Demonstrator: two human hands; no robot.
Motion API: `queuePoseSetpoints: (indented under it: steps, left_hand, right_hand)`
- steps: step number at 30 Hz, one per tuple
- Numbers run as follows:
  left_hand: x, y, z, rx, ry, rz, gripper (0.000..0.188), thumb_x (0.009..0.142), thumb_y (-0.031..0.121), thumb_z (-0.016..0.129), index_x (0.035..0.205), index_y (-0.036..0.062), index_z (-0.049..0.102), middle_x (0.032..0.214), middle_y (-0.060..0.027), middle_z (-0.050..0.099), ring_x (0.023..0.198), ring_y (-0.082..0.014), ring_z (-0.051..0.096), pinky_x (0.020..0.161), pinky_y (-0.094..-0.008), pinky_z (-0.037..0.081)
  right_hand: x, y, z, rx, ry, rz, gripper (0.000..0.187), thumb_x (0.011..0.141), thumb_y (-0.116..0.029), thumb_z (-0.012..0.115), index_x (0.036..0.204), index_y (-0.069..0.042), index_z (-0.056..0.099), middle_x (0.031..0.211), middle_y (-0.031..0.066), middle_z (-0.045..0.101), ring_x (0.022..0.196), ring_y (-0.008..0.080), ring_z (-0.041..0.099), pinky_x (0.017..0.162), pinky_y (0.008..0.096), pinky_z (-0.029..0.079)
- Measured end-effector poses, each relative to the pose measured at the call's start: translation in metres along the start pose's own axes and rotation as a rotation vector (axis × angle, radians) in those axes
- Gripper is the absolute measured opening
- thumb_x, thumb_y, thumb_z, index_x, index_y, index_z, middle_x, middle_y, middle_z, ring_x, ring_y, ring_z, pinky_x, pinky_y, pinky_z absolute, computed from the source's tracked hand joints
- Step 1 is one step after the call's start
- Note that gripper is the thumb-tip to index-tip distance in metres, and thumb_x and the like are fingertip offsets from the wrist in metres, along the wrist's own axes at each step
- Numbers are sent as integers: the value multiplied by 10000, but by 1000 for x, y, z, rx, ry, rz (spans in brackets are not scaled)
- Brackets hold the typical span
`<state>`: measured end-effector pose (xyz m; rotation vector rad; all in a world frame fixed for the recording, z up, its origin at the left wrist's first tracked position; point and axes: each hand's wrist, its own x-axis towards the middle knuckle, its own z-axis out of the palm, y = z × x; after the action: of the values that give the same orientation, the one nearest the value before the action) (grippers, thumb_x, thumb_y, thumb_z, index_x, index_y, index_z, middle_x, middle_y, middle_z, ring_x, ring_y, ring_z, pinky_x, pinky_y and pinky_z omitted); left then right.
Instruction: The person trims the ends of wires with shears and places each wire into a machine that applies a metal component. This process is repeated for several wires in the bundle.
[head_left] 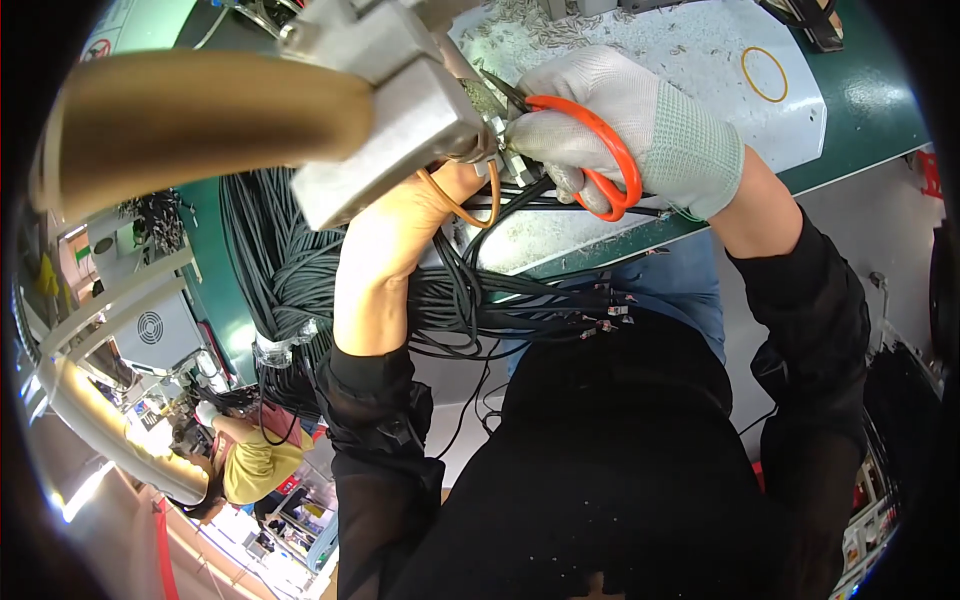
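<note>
My right hand [625, 105], in a white knit glove with a pale green cuff, is closed on red-handled scissors [606, 145]. Their dark blades point up and left. By its fingertips is a small metal connector [500, 130] beside black cable. My left hand [440, 195] reaches in from the left, beneath a metal machine arm [400, 130] that hides its fingers. An orange-brown rubber band [495, 195] loops beside its wrist. Under both hands, black cables [440, 310] run in a thick bundle toward my lap, with small metal connectors [612, 318] at their ends.
A white sheet [700, 60] strewn with small metal scraps lies on the green table [870, 95]. Another rubber band [765, 75] rests on it. A blurred tan curved part [200, 125] juts across the upper left. A person in yellow [260, 465] works at lower left.
</note>
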<state>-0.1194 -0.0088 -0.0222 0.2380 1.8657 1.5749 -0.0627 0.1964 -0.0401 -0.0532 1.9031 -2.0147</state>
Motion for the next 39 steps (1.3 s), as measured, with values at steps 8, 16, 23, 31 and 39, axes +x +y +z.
queuePoseSetpoints:
  steps: [8,16,23,31,39]
  left_hand:
    - [1,-9,-1,25,57,94,252,783,131,701,980,43,571,795,29,572,647,-47,510,554,-190,402]
    - [-2,2,-2,95,-79,-25,179,836,150,662,934,18,592,768,-10,585,692,-68,518,584,-213,420]
    - [-63,-17,25,-203,197,195,175,937,180,514,982,13,542,754,-13,532,636,-58,454,547,-214,389]
    - [-91,4,28,40,-574,105,242,941,177,480,1081,-20,473,750,-28,514,649,-103,492,572,-247,400]
    - [-104,-1,67,373,-24,347,178,815,30,616,946,-13,505,719,-80,531,594,-132,518,537,-263,407]
  right_hand:
    - [1,-3,0,-127,24,-171,199,854,-181,605,772,0,591,548,45,560,466,96,530,418,216,421]
    - [-1,-5,1,-191,61,-90,229,845,-217,595,753,-9,575,525,36,537,426,96,506,401,225,401]
    - [-70,-43,7,-389,137,-35,223,826,-216,588,770,-1,571,522,68,541,441,158,536,443,272,424]
    - [-92,-49,54,-807,333,-413,164,830,-161,562,821,2,578,532,33,535,423,85,483,439,238,392]
    - [-105,-44,49,-38,146,50,231,846,-200,561,749,9,556,568,103,550,466,180,543,461,273,426]
